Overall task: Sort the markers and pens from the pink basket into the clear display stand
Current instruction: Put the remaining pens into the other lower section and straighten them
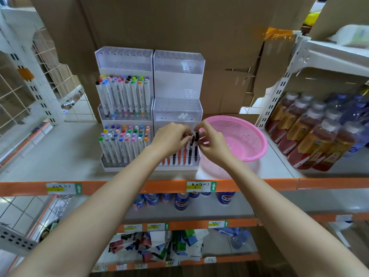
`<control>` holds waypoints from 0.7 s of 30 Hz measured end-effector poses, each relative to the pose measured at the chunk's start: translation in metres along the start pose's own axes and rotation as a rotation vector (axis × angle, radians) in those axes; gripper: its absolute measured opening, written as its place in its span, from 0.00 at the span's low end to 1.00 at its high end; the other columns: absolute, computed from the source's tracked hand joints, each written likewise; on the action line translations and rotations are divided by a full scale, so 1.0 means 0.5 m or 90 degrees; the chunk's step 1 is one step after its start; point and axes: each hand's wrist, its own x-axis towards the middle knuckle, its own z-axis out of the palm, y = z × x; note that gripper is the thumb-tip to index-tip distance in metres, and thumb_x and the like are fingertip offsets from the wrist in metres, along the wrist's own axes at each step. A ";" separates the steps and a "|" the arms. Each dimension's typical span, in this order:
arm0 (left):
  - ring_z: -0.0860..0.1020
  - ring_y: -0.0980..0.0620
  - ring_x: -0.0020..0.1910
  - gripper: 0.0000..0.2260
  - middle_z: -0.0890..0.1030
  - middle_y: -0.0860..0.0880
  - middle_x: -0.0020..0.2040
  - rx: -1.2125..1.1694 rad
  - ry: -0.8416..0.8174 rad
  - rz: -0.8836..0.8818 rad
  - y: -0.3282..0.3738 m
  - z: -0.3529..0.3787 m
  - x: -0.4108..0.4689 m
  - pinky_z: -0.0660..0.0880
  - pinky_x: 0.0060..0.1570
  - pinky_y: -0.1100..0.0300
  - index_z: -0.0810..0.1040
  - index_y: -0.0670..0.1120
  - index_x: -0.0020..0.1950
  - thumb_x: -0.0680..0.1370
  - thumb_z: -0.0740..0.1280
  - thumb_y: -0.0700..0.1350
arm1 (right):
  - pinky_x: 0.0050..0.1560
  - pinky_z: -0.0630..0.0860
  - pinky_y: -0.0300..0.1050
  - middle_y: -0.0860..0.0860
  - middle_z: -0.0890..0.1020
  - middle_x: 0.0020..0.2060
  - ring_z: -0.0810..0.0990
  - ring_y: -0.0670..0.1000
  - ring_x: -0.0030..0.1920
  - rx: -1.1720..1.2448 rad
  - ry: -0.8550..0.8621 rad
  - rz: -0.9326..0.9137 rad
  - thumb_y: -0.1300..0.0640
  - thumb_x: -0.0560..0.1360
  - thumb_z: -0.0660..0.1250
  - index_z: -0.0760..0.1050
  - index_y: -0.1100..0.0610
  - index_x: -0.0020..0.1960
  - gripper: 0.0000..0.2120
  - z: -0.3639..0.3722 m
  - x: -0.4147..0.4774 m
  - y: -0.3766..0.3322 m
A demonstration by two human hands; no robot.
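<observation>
My right hand (213, 144) pinches the cap end of a black pen (197, 135) between thumb and fingertips at the centre of the frame. The pen is upright, its lower end in the front row of the stand (177, 108). My left hand (171, 136), just to its left, has its fingers curled on the top of a second pen (191, 145) in the same row. More pens (177, 156), orange and dark, stand in that row below both hands. The stand's upper tiers rise clear behind them.

A matching stand to the left is packed with white markers (123, 96) with coloured caps, on two tiers. The pink basket (259, 136) sits just right of the stand, on the same shelf (60, 152), with my right wrist crossing its near rim. Bottles (311, 132) fill the right edge of the frame, cardboard boxes (179, 23) the back, and cans (181, 200) the shelf below.
</observation>
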 end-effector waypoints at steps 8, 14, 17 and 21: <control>0.80 0.51 0.49 0.10 0.83 0.50 0.50 0.001 0.005 0.005 0.005 -0.004 -0.005 0.78 0.47 0.52 0.80 0.49 0.57 0.80 0.63 0.50 | 0.42 0.81 0.46 0.53 0.79 0.40 0.81 0.52 0.40 -0.016 -0.008 0.011 0.70 0.73 0.65 0.68 0.54 0.52 0.15 -0.001 -0.006 0.006; 0.80 0.52 0.49 0.10 0.83 0.50 0.51 0.003 0.014 0.006 0.008 -0.004 -0.008 0.78 0.47 0.53 0.80 0.49 0.57 0.80 0.63 0.49 | 0.42 0.81 0.44 0.54 0.80 0.41 0.81 0.51 0.40 -0.021 -0.015 0.023 0.68 0.74 0.66 0.66 0.51 0.49 0.15 -0.001 -0.015 0.011; 0.80 0.51 0.49 0.10 0.83 0.50 0.51 0.006 0.015 0.003 0.010 -0.003 -0.010 0.78 0.48 0.52 0.80 0.49 0.57 0.80 0.63 0.49 | 0.42 0.80 0.44 0.53 0.79 0.40 0.80 0.52 0.40 -0.021 -0.018 0.036 0.67 0.74 0.66 0.67 0.51 0.50 0.14 -0.002 -0.015 0.007; 0.80 0.51 0.50 0.10 0.83 0.50 0.51 0.003 0.029 -0.001 0.007 0.002 -0.014 0.78 0.48 0.52 0.79 0.49 0.57 0.80 0.63 0.50 | 0.44 0.81 0.49 0.53 0.80 0.42 0.81 0.54 0.42 -0.037 -0.029 0.041 0.68 0.74 0.66 0.69 0.55 0.51 0.11 -0.001 -0.014 0.001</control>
